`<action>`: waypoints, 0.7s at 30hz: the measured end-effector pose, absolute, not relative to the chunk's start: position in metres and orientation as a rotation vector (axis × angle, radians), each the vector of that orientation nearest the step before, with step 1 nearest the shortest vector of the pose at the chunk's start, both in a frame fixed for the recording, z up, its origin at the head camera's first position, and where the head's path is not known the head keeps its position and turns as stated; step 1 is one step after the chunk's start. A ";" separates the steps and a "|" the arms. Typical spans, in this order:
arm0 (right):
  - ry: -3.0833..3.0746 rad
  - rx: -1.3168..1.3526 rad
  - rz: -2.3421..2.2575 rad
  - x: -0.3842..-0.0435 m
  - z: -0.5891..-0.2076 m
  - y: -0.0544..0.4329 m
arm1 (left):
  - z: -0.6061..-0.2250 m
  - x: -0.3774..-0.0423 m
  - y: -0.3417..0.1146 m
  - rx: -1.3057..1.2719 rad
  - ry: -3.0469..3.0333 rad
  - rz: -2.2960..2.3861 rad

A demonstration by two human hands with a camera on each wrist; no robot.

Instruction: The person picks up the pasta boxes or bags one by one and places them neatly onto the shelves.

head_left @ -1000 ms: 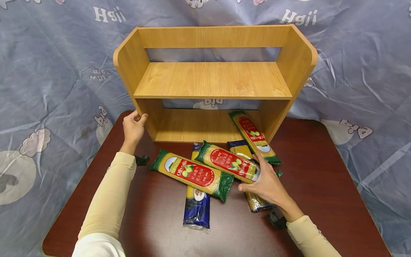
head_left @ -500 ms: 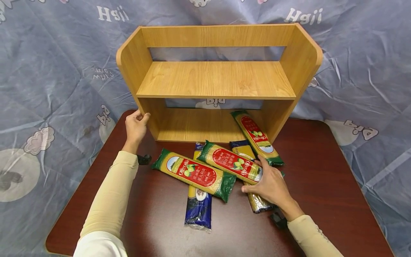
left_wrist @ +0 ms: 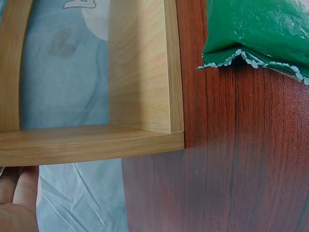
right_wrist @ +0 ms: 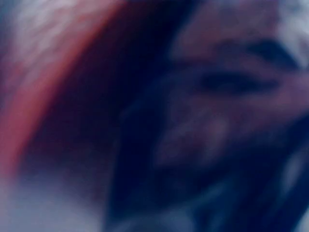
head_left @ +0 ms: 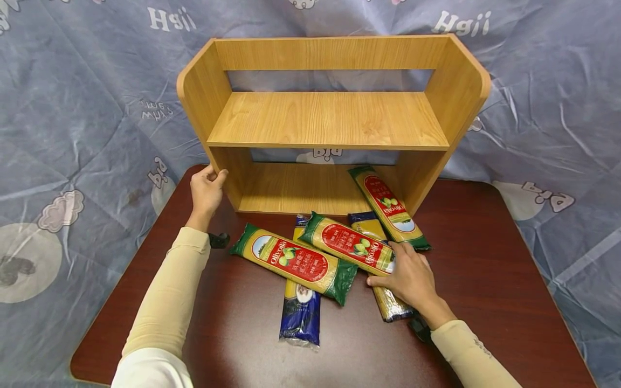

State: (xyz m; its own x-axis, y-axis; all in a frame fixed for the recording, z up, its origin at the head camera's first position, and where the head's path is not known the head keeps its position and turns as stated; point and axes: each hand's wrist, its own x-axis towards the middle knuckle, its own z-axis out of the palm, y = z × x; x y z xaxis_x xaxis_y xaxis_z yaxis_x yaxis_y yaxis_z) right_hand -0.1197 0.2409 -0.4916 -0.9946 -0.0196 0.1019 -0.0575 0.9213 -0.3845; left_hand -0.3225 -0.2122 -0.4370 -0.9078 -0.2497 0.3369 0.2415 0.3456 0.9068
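Note:
In the head view my left hand (head_left: 206, 194) holds the front edge of the left side panel of a two-tier wooden shelf (head_left: 327, 121), thumb in front. The left wrist view shows its fingers (left_wrist: 24, 188) against the panel's outer face. My right hand (head_left: 412, 277) grips the right end of a green-and-yellow spaghetti packet (head_left: 349, 242) with a red label, which its fingers partly cover. Under that packet lies a blue-and-yellow spaghetti packet (head_left: 390, 304). A matching green packet (head_left: 271, 253) lies to the left, across another blue packet (head_left: 301, 318).
A third green spaghetti packet (head_left: 388, 207) leans out of the lower shelf at the right, its near end on the dark red table (head_left: 485, 269). A patterned grey-blue cloth (head_left: 548, 124) hangs behind. The right wrist view is dark and blurred.
My right hand has closed in round the packet's right end, its fingers drawing nearer to it. The left hand keeps its place on the shelf; the head view has shifted slightly.

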 end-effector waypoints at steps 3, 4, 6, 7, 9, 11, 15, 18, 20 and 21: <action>-2.966 0.057 0.593 -0.119 -0.491 0.240 | -0.437 -0.323 -0.212 0.011 -2.192 -1.597; -2.960 0.055 0.600 -0.119 -0.491 0.240 | -0.438 -0.323 -0.212 0.011 -2.192 -1.596; -2.945 0.053 0.607 -0.119 -0.492 0.239 | -0.438 -0.323 -0.212 0.014 -2.191 -1.597; -2.937 0.050 0.607 -0.119 -0.492 0.239 | -0.438 -0.323 -0.212 0.012 -2.191 -1.596; -2.924 0.046 0.604 -0.118 -0.491 0.237 | -0.438 -0.322 -0.212 0.014 -2.190 -1.598; -2.915 0.045 0.596 -0.118 -0.490 0.236 | -0.437 -0.322 -0.211 0.017 -2.187 -1.607; -2.915 0.049 0.580 -0.117 -0.485 0.233 | -0.437 -0.322 -0.211 0.015 -2.182 -1.614; -2.938 0.051 0.567 -0.118 -0.480 0.231 | -0.437 -0.322 -0.211 0.010 -2.178 -1.614; -2.964 0.046 0.560 -0.119 -0.478 0.230 | -0.437 -0.322 -0.212 0.011 -2.178 -1.615; -2.978 0.044 0.557 -0.119 -0.476 0.230 | -0.437 -0.322 -0.212 0.011 -2.178 -1.617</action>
